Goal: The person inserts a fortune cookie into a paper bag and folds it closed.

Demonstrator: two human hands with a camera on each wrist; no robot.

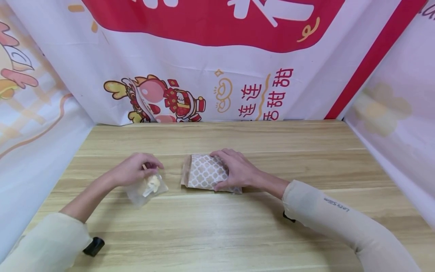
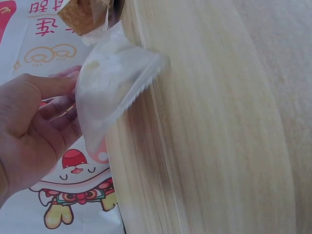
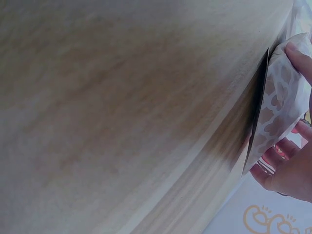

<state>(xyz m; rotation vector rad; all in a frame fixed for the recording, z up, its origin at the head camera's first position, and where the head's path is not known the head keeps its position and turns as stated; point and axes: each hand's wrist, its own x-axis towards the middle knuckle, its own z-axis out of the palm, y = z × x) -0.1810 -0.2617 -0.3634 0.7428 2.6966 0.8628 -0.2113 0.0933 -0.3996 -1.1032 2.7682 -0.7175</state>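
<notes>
My left hand [image 1: 138,169] pinches a small clear plastic packet [image 1: 152,186] by its upper edge, at the left of the table. Something pale shows through the film; its kind cannot be made out. In the left wrist view the packet [image 2: 114,78] hangs from the thumb and fingers, with a serrated edge. A brown paper bag [image 1: 205,172] with a white lattice pattern lies flat near the table's middle. Across its right part my right hand [image 1: 239,169] grips it, thumb on the near edge and fingers on the far edge. The right wrist view shows the bag [image 3: 282,95] between thumb and fingers.
The wooden table [image 1: 217,234] stretches under both hands. A printed white and red cloth [image 1: 210,87] rises along its back edge, and more printed cloth [image 1: 387,109] stands at the sides. Small black objects [image 1: 93,246] sit below the sleeves.
</notes>
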